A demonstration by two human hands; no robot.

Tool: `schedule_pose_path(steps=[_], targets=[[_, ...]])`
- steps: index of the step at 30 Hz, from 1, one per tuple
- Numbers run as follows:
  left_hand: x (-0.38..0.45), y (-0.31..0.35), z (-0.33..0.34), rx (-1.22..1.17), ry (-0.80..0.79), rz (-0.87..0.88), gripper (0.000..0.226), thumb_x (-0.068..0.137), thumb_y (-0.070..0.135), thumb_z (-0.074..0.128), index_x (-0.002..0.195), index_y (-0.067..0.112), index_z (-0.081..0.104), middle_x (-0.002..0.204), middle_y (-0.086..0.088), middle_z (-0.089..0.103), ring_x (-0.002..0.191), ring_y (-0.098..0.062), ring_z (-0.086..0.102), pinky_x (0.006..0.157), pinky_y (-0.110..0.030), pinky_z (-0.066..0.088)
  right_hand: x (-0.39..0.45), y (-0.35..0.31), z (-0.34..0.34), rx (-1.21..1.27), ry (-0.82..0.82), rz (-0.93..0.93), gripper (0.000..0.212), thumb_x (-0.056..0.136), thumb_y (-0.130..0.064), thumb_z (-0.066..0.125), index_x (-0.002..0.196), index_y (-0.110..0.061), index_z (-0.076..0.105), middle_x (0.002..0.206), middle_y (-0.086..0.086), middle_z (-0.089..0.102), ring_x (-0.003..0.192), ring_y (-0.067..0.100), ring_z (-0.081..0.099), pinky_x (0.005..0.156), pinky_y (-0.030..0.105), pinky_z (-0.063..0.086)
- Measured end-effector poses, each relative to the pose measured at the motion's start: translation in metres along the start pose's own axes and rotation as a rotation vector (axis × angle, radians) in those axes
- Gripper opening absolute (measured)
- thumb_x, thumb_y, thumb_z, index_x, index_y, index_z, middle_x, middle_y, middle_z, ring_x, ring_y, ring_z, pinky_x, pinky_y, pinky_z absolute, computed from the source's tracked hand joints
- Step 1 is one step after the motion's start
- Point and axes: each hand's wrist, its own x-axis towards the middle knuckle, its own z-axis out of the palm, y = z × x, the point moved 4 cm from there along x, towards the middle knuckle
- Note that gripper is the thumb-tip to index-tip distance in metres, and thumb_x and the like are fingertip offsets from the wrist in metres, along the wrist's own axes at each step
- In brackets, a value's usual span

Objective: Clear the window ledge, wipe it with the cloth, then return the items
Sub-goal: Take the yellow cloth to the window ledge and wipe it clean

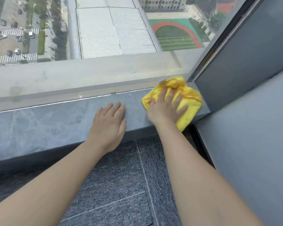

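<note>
A grey marbled window ledge [39, 126] runs from the left edge to the right corner under the glass. A crumpled yellow cloth [190, 97] lies at the ledge's right end, against the grey wall panel. My right hand [166, 108] presses flat on the cloth, fingers spread, and covers its middle. My left hand [109, 126] rests flat on the bare ledge just left of the cloth, fingers together, holding nothing. No other items stand on the visible ledge.
The window glass [104, 46] rises right behind the ledge. A grey wall panel [245, 75] and dark frame close the right corner. Dark grey carpet tiles [121, 185] cover the floor below the ledge.
</note>
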Motion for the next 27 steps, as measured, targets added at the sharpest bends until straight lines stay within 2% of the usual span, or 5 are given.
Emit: schedule_pose_path(steps=[4, 6, 15, 22, 27], targets=[[0.001, 0.001, 0.001, 0.0, 0.032, -0.014, 0.086, 0.068, 0.051, 0.0, 0.139, 0.013, 0.03, 0.152, -0.01, 0.029, 0.142, -0.028, 0.021, 0.116, -0.042, 0.011, -0.022, -0.007, 0.001, -0.147, 0.052, -0.5, 0.054, 0.096, -0.04, 0.023, 0.147, -0.028, 0.008, 0.159, -0.003, 0.005, 0.147, 0.023, -0.002, 0.115, 0.052, -0.002], [0.002, 0.003, 0.002, 0.035, 0.057, -0.031, 0.085, 0.069, 0.051, 0.002, 0.138, 0.013, 0.033, 0.15, -0.011, 0.032, 0.14, -0.032, 0.024, 0.116, -0.045, 0.013, -0.023, 0.015, -0.002, -0.184, 0.031, -0.611, 0.052, 0.097, -0.04, 0.024, 0.147, -0.032, 0.01, 0.159, -0.006, 0.007, 0.147, 0.019, 0.001, 0.117, 0.044, -0.002], [0.028, 0.028, 0.003, 0.062, 0.087, 0.004, 0.081, 0.072, 0.049, 0.007, 0.134, 0.008, 0.041, 0.147, -0.017, 0.037, 0.136, -0.036, 0.029, 0.115, -0.05, 0.017, 0.022, 0.072, -0.02, -0.053, 0.123, -0.125, 0.058, 0.096, -0.041, 0.024, 0.148, -0.02, 0.006, 0.159, 0.006, 0.004, 0.146, 0.026, 0.003, 0.117, 0.045, 0.001], [0.026, 0.025, 0.006, 0.045, 0.041, 0.02, 0.085, 0.069, 0.051, 0.003, 0.137, 0.01, 0.035, 0.15, -0.013, 0.032, 0.139, -0.031, 0.026, 0.116, -0.04, 0.014, 0.047, 0.066, -0.033, -0.065, 0.095, -0.138, 0.055, 0.097, -0.037, 0.021, 0.147, -0.017, 0.01, 0.158, 0.007, 0.012, 0.144, 0.025, 0.009, 0.114, 0.045, 0.009], [0.008, 0.025, 0.004, 0.036, 0.025, 0.009, 0.086, 0.068, 0.052, 0.002, 0.138, 0.011, 0.032, 0.15, -0.012, 0.032, 0.14, -0.029, 0.024, 0.116, -0.039, 0.014, 0.035, 0.057, -0.029, -0.123, 0.086, -0.28, 0.054, 0.098, -0.034, 0.023, 0.147, -0.017, 0.011, 0.158, 0.006, 0.01, 0.146, 0.026, 0.005, 0.116, 0.048, 0.002]])
